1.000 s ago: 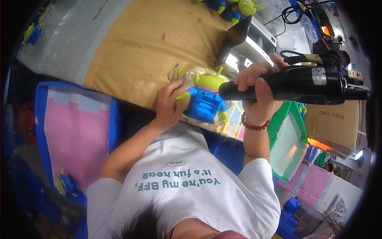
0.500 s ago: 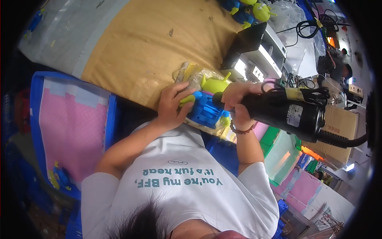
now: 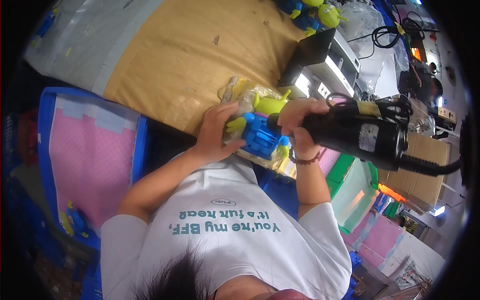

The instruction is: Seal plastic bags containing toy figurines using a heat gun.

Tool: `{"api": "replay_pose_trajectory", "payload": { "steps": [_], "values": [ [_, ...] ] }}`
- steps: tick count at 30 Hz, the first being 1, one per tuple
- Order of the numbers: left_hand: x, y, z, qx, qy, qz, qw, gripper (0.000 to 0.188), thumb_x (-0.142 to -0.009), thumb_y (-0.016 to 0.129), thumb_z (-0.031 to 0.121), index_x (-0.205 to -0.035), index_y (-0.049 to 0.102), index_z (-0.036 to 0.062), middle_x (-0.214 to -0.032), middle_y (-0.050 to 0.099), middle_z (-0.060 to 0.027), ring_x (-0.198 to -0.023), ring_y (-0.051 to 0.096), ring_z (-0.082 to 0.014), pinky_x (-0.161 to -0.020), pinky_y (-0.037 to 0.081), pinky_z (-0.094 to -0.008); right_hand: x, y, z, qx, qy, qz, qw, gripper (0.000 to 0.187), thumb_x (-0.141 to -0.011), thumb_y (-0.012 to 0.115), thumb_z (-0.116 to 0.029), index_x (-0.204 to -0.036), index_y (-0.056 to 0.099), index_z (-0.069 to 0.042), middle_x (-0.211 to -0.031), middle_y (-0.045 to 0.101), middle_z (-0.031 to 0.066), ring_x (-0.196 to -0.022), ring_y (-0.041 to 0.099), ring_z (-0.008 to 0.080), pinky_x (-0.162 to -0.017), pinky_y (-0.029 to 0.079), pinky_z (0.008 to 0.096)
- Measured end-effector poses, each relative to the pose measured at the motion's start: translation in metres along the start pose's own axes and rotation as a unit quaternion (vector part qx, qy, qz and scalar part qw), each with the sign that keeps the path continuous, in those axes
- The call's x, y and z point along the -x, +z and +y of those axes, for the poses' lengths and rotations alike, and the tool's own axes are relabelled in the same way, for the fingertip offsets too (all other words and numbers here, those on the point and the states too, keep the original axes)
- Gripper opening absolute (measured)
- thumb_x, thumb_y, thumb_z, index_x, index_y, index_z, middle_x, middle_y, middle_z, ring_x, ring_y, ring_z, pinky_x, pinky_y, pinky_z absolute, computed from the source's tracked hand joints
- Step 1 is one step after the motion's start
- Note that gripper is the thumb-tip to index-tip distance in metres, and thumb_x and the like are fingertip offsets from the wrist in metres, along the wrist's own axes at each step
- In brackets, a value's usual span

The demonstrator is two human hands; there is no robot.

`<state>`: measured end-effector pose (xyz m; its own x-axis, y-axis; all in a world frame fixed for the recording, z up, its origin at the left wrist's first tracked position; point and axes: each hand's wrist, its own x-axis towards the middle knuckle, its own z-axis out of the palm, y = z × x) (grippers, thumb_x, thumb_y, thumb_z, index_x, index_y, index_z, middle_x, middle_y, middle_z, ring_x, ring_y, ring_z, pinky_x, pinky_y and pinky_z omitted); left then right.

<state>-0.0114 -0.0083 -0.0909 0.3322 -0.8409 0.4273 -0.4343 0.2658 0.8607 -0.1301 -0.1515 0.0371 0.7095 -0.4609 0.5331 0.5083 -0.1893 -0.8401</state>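
A blue and yellow-green toy figure [image 3: 262, 136] lies back up on a padded, tape-wrapped rest [image 3: 232, 92] at the bench edge. My right hand [image 3: 300, 117] is wrapped round the front of a black corded electric screwdriver [image 3: 357, 131]. Its nose meets the figure's side by the blue back; the bit itself is hidden. Left of the figure, my left hand [image 3: 216, 131] has its fingers apart. The thumb reaches the figure's lower left corner, and the fingers lie on the padding by its yellow-green arm.
At left stands a blue crate [image 3: 46, 135] lined with pink sheet, holding another toy figure [image 3: 76, 220]. Beyond the screwdriver are a black and white box-shaped device [image 3: 340, 65] and more figures [image 3: 327, 15]. A green-rimmed tray [image 3: 345, 172] sits at right.
My left hand has loosened from the figure's yellow-green arm, its fingers shifting slightly left and opening. My right hand and the screwdriver stay nearly in place.
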Motion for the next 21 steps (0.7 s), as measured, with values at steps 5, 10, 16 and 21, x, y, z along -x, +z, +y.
{"api": "replay_pose_trajectory", "payload": {
  "steps": [5,10,16,21],
  "values": [
    [0.0,-0.01,0.006,-0.076,0.017,-0.095,0.992,0.096,-0.061,0.086,0.033,-0.137,0.036,0.0028,-0.142,0.039,-0.0225,-0.128,0.04,-0.0411,-0.108,0.029,-0.0463,0.005,0.001,-0.008,0.011,0.077,0.009,0.997,0.035,-0.082,0.055,-0.001,-0.116,0.045,0.001,-0.09,0.057,0.0125,-0.08,0.058,0.0203,-0.074,0.05,0.0302],
    [0.003,-0.002,0.0,-0.097,0.032,-0.088,0.991,0.093,-0.055,0.088,0.03,-0.133,0.043,0.0076,-0.142,0.038,-0.0193,-0.128,0.038,-0.0398,-0.108,0.03,-0.0478,0.009,-0.011,-0.022,0.045,0.081,0.051,0.994,0.039,-0.082,0.059,0.002,-0.116,0.042,-0.004,-0.089,0.057,0.0076,-0.078,0.059,0.0157,-0.073,0.049,0.0288],
    [0.005,0.002,-0.004,-0.099,0.076,-0.054,0.991,0.095,-0.052,0.09,0.026,-0.131,0.04,0.0083,-0.14,0.041,-0.0211,-0.124,0.042,-0.0406,-0.104,0.034,-0.0479,-0.024,-0.049,-0.088,0.001,-0.075,0.241,0.968,0.039,-0.08,0.062,-0.001,-0.114,0.042,0.0,-0.07,0.057,0.0106,-0.06,0.06,0.0202,-0.06,0.051,0.0341],
    [0.006,0.005,-0.007,-0.087,0.087,-0.045,0.991,0.097,-0.053,0.09,0.028,-0.132,0.038,0.0084,-0.139,0.042,-0.0222,-0.123,0.044,-0.0408,-0.103,0.035,-0.0486,-0.048,-0.11,-0.056,0.185,-0.051,0.32,0.928,0.021,-0.076,0.064,0.003,-0.093,0.052,0.005,-0.07,0.062,0.0114,-0.057,0.061,0.0189,-0.058,0.05,0.0306]
  ]
}}
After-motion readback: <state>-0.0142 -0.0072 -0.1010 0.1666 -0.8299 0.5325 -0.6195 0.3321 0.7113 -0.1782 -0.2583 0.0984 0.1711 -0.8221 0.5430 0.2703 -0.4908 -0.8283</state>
